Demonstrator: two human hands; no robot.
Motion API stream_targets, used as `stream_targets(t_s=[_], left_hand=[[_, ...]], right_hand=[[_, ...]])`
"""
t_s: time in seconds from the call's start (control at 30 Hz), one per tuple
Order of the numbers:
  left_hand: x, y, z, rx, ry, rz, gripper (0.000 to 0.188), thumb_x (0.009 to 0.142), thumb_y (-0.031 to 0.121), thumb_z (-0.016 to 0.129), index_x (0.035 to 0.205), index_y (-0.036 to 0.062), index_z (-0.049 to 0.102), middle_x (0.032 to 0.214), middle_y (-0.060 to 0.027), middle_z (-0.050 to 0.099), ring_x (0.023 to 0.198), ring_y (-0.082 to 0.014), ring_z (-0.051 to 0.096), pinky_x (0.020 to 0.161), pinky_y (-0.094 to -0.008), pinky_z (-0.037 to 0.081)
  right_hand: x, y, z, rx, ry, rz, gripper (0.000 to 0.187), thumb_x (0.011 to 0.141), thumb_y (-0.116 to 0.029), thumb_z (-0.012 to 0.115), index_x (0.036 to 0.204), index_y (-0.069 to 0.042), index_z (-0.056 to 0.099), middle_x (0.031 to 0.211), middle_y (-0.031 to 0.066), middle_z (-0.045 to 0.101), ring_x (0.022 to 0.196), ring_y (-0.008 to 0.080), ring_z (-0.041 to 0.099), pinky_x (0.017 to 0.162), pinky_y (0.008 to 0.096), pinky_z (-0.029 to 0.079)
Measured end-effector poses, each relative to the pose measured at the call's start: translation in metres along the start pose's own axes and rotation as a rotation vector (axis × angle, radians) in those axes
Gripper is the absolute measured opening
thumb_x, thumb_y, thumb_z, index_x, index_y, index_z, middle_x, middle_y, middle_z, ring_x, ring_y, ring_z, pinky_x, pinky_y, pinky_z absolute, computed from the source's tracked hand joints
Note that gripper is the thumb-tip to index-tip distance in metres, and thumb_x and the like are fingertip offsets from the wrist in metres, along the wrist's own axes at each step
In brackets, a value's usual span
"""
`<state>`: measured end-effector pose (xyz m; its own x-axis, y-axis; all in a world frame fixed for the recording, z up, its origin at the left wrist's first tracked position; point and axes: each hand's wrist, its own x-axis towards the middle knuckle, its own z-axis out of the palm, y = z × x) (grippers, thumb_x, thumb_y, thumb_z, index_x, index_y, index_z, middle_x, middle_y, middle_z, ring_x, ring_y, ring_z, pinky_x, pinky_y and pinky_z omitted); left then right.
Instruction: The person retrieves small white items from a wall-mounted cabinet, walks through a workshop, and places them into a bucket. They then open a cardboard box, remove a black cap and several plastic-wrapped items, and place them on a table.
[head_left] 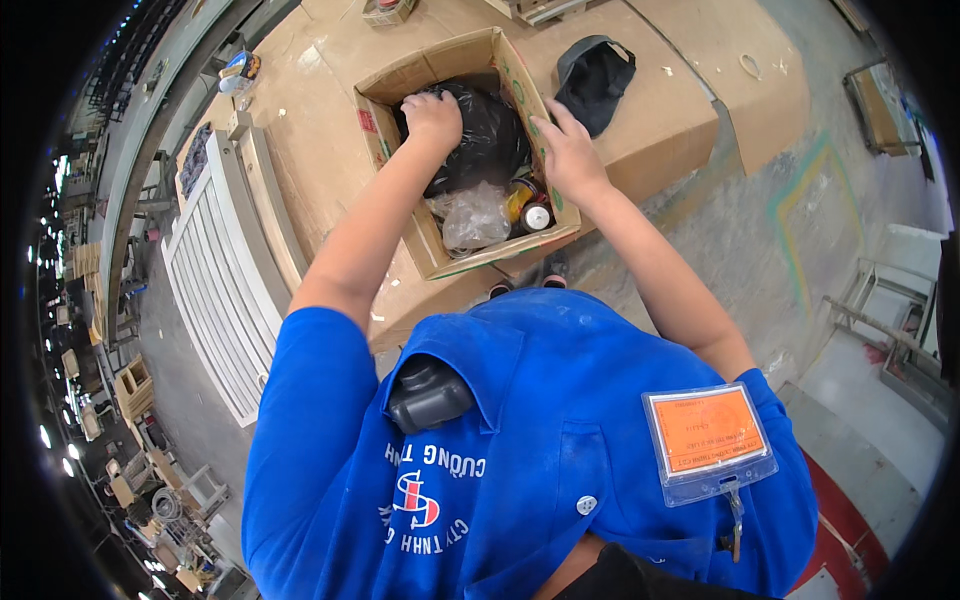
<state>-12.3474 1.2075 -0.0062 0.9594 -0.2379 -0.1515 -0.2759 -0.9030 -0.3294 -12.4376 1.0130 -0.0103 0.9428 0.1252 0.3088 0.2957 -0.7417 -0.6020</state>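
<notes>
An uncovered cardboard box [428, 250] sits on the table in front of me. Inside it, a crumpled black plastic bag [490, 135] fills the far part. My left hand [433, 122] reaches over the box's left wall, its fingers curled onto the bag; the fingertips are partly hidden. At the right wall, my right hand [572, 160] grips the rim from outside. Nearer me in the box lie a clear plastic bag [474, 217], a yellow item [520, 198] and a dark can-like thing with a pale round end [537, 217].
A black cap [594, 85] rests right of the box on the cardboard-covered table [320, 130]. White slatted panels [215, 270] lean at the left. A blue-and-white container [240, 72] stands at the table's far left. Metal frames [885, 310] stand on the floor at the right.
</notes>
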Motion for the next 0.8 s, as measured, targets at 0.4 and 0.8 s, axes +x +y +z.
stream_targets(t_s=[0.4,0.8], left_hand=[[-0.095,0.008,-0.001,-0.066,-0.723,0.398,0.038,0.065,0.031,0.069,0.093,0.0053,0.064,0.102,-0.0173,0.060,0.097,-0.0251,0.058,0.087,-0.0361,0.044],[0.007,0.063,0.049,-0.027,0.029,0.539,0.047,0.081,0.049,0.049,0.107,0.0110,0.060,0.104,-0.0093,0.061,0.105,-0.0289,0.053,0.105,-0.0486,0.017]], right_hand=[[0.017,-0.018,-0.008,-0.035,0.279,-0.143,0.040,0.073,0.000,0.054,0.112,-0.006,0.054,0.123,0.0184,0.043,0.112,0.0335,0.042,0.094,0.0376,0.037],[0.060,-0.005,0.017,-0.145,-0.152,0.303,0.061,0.072,0.003,0.048,0.129,-0.019,0.041,0.133,0.0138,0.034,0.111,0.0355,0.046,0.093,0.0400,0.039]])
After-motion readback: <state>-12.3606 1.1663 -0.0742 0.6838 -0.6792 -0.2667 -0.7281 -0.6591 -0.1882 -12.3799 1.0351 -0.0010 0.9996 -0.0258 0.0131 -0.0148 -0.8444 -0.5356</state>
